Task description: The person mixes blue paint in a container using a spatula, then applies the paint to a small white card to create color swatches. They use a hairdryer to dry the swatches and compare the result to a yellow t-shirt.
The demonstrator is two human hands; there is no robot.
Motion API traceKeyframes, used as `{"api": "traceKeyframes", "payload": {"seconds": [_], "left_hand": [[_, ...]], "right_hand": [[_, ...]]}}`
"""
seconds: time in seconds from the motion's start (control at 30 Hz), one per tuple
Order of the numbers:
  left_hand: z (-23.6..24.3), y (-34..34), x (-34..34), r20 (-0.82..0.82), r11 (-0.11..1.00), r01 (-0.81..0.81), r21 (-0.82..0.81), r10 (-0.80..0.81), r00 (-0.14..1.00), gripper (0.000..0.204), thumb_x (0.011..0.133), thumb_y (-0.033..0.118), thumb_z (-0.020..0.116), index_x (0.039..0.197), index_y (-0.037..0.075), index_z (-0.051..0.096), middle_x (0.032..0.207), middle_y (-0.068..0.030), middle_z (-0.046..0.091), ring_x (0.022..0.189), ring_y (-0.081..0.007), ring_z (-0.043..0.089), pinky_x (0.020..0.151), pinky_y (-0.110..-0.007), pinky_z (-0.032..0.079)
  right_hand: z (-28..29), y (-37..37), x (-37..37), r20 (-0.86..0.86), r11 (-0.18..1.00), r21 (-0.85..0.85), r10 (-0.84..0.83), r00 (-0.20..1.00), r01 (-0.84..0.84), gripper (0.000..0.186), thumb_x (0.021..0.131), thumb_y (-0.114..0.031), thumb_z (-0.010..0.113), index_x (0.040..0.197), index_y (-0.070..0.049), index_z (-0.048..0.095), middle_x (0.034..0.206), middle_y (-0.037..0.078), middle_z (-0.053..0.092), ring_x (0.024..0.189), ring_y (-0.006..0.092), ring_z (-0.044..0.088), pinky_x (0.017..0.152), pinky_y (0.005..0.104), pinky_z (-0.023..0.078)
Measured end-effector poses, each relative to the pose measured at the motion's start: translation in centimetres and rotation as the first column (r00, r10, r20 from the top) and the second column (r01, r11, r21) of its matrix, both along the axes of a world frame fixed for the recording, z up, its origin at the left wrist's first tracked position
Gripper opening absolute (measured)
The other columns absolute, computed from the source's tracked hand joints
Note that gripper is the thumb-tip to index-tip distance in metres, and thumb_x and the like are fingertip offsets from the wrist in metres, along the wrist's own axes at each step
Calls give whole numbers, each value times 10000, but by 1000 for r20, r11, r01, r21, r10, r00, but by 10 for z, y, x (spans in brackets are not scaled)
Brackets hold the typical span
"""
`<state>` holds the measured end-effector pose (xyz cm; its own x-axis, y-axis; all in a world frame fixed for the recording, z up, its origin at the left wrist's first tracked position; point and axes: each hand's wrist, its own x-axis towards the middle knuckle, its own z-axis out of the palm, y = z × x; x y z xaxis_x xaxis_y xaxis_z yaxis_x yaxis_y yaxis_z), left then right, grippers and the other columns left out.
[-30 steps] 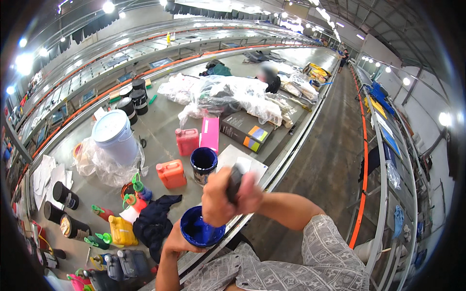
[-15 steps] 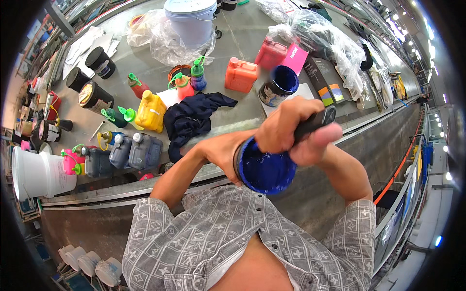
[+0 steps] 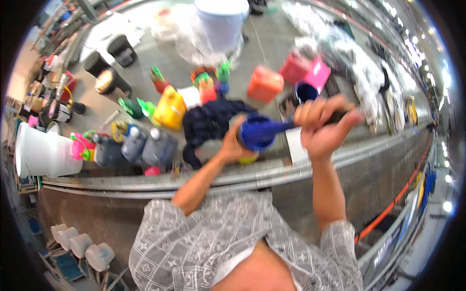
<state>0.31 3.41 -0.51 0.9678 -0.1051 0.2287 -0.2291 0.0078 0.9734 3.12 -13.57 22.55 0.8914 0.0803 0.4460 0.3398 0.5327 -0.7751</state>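
Observation:
My left hand (image 3: 232,147) grips a round tub of blue paint or ink (image 3: 256,139), its fingers around the left side, over the near edge of the table. In my right hand (image 3: 321,125) is a spatula (image 3: 280,127) with a dark handle, its blade coated blue and reaching left to the tub's mouth. Motion blur hides the blade's exact outline. Behind the right hand stands another tub (image 3: 306,91) with a blue inside. A dark navy cloth (image 3: 209,121) lies crumpled beyond the left hand.
To the left stand a yellow jug (image 3: 169,107), grey jugs (image 3: 159,146), small bottles and white buckets (image 3: 41,150). Orange (image 3: 265,84) and red jugs (image 3: 295,67) are farther back. A large pale bucket (image 3: 222,26) and clear plastic sheeting (image 3: 340,58) lie beyond.
Both hands have moved away from my body, toward the table. The right hand has drawn apart from the tub, and the spatula's blue-coated length now shows between them. The view has shifted.

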Motion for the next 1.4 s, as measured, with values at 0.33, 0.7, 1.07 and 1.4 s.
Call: {"api": "traceKeyframes", "payload": {"seconds": [0.33,0.7,1.07,1.4], "left_hand": [[21,21,4,10,981,180,73,-182,983,1004,505,171,899,1360,69,381,1274,-105,513,1212,-228,496,1043,-348,380],[-9,-12,-15,228,938,-269,217,219,949,1172,486,194,926,1423,62,235,1389,-165,361,1299,-332,364,1096,-435,292],[4,7,12,-3,990,94,109,-95,996,1068,469,208,915,1374,56,370,1310,-113,481,1245,-271,458,1075,-386,344],[-14,-6,6,31,993,-18,119,15,999,1072,464,199,919,1365,62,353,1297,-127,465,1230,-286,452,1063,-389,345]], "right_hand": [[-131,21,28,-33,998,-66,-8,999,6,567,921,-573,465,677,-70,369,514,1,299,437,111,302,427,279,271],[-47,11,7,-217,943,184,-237,947,278,554,937,-611,384,683,-119,359,530,-20,255,449,98,214,428,275,211],[-98,13,3,-367,907,148,-320,873,394,555,945,-586,404,686,-98,353,492,-12,259,411,111,246,412,276,242],[-76,26,2,-250,921,196,-285,926,336,587,923,-636,369,689,-98,347,485,-10,226,411,114,213,416,283,215]]}}
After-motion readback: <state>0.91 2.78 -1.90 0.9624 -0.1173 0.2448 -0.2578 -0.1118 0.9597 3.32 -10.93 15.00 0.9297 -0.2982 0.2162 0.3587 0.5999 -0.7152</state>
